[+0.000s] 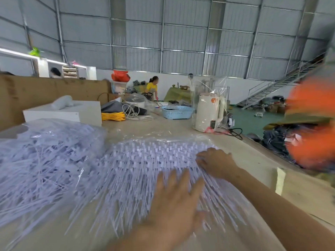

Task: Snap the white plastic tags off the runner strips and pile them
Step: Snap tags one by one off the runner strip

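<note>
A broad fan of white plastic tags still on their runner strips (145, 165) lies across the middle of the table (241, 156). A tangled heap of loose white tags (41, 160) sits to its left, partly under clear plastic film. My left hand (175, 198) lies flat with spread fingers on the near part of the fan. My right hand (215, 163) rests on the fan's right edge, fingers bent down into the strips; whether it grips any is hidden.
A white box (63, 113) stands behind the heap. Yellow cable (113, 116), a blue basket (177, 112) and a bagged white kettle (208, 113) sit farther back. The table's right edge drops to the floor. An orange blurred object (311, 124) is at right. A person works far off.
</note>
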